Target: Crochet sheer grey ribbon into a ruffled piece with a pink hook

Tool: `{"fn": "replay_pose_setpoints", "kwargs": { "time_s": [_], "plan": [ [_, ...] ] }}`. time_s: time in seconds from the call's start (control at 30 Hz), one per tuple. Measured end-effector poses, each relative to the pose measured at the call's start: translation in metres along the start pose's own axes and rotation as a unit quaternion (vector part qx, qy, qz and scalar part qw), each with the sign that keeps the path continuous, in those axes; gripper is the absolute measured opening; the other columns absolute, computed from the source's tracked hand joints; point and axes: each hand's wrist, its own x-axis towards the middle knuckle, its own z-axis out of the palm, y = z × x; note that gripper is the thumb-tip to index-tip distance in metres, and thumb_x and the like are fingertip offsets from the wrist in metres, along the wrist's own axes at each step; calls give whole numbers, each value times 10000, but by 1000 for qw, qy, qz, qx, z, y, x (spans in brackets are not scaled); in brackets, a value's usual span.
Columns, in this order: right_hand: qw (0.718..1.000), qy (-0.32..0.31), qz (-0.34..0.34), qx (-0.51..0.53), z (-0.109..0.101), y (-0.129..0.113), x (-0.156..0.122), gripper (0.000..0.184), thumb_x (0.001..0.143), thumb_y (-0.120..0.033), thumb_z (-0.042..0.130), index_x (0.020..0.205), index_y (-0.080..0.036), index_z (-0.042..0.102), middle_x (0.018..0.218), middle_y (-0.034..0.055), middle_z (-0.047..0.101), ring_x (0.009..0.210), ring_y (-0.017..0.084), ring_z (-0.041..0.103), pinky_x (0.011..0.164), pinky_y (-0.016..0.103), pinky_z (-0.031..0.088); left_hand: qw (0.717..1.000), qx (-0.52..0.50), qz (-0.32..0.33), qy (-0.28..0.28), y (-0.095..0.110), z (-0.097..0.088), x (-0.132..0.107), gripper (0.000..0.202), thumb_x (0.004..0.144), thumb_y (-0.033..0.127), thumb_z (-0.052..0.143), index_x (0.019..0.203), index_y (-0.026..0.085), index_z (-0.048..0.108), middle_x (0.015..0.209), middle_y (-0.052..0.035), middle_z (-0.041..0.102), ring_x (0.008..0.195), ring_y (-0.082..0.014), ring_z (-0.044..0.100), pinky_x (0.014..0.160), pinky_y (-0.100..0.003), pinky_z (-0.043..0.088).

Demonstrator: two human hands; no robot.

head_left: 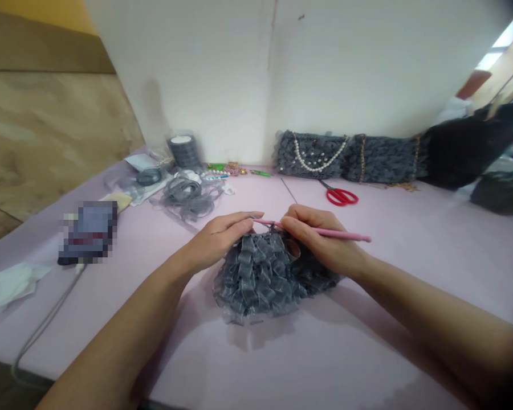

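My right hand (325, 230) is closed around a pink crochet hook (342, 234), whose tip points left over the top edge of a grey ruffled ribbon piece (260, 273). Across from it, my left hand (222, 233) pinches the upper left edge of that piece, with the forefinger stretched along near the hook's tip. The ruffled piece hangs below both hands, its bottom touching or close to the table. A brown ring-like edge (294, 249) shows beside my right fingers. What exactly lies under my left fingertips is hidden.
Loose grey ribbon (183, 193) lies behind my left hand, near a ribbon spool (183, 149). Red-handled scissors (342, 197) rest beyond my right hand. Ruffled bags, one with a pearl strand (318, 168), line the wall. A blurred-out phone (89, 230) with a cable (51, 319) sits left.
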Motion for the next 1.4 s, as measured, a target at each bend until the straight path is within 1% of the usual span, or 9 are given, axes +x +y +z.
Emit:
{"fn": "replay_pose_setpoints", "kwargs": {
  "time_s": [0.17, 0.27, 0.4, 0.5, 0.6, 0.8, 1.1, 1.23, 1.4],
  "plan": [
    [1000, -7, -25, 17, -1, 1, -1, 394, 959, -413, 484, 636, -188, 493, 569, -24, 540, 555, 100, 484, 548, 251, 371, 999, -22, 10, -47, 0, -11, -2, 392, 934, 417, 503, 1273, 260, 623, 1346, -38, 595, 1213, -205, 532, 1070, -326, 320],
    [999, -4, -31, 17, -1, 2, -1, 386, 960, -407, 484, 643, -186, 500, 571, -24, 540, 552, 99, 481, 542, 250, 366, 998, -44, -14, -39, 0, -11, -4, 448, 919, 386, 548, 1353, 277, 548, 1246, -41, 651, 1197, -193, 532, 1064, -326, 318],
    [999, 6, -36, 17, -1, 3, -2, 373, 958, -394, 491, 651, -183, 493, 562, -35, 535, 540, 90, 469, 524, 238, 355, 981, -185, -46, -30, 2, 3, -5, 501, 878, 337, 620, 1368, 323, 518, 1098, -14, 685, 998, -151, 599, 918, -281, 420],
    [999, 10, -37, 20, 0, 3, -2, 355, 955, -372, 496, 654, -182, 490, 551, -39, 539, 528, 88, 468, 507, 232, 345, 961, -265, -76, -9, 2, 16, -4, 520, 823, 320, 684, 1325, 270, 556, 934, -16, 684, 798, -127, 609, 760, -247, 448],
    [999, 10, -45, 23, 1, 4, -1, 358, 952, -365, 495, 646, -180, 488, 552, -37, 539, 529, 89, 467, 509, 233, 348, 952, -295, -82, -3, 2, 21, -2, 598, 756, 272, 750, 1315, 206, 547, 847, -8, 650, 740, -115, 588, 696, -225, 435],
    [999, 9, -43, 24, 2, 5, 0, 370, 954, -372, 492, 638, -181, 482, 563, -34, 530, 542, 94, 471, 534, 241, 367, 945, -313, -91, -12, 2, 19, -3, 643, 684, 139, 761, 1290, 222, 563, 803, 29, 593, 681, -75, 532, 645, -200, 399],
    [999, 4, -34, 31, -2, 8, 0, 374, 964, -393, 478, 665, -176, 538, 585, -23, 560, 576, 105, 505, 589, 248, 388, 938, -321, -127, -11, 3, 14, -2, 637, 643, 135, 761, 1251, 205, 581, 805, 25, 586, 656, -86, 543, 627, -228, 401],
    [997, -46, -43, 51, -12, 10, 2, 344, 967, -358, 470, 700, -177, 590, 640, -4, 614, 627, 124, 555, 629, 264, 422, 939, -319, -125, -15, 4, 12, -2, 668, 637, 132, 758, 1272, 202, 563, 821, 15, 607, 678, -97, 563, 662, -243, 420],
    [990, -122, -73, 0, -26, 5, 4, 283, 967, -285, 456, 814, -174, 667, 742, 16, 683, 709, 140, 612, 659, 265, 451, 951, -285, -115, 11, 4, 12, -2, 643, 655, 142, 745, 1272, 196, 570, 807, 20, 610, 657, -83, 549, 625, -218, 399]
  ]
}}
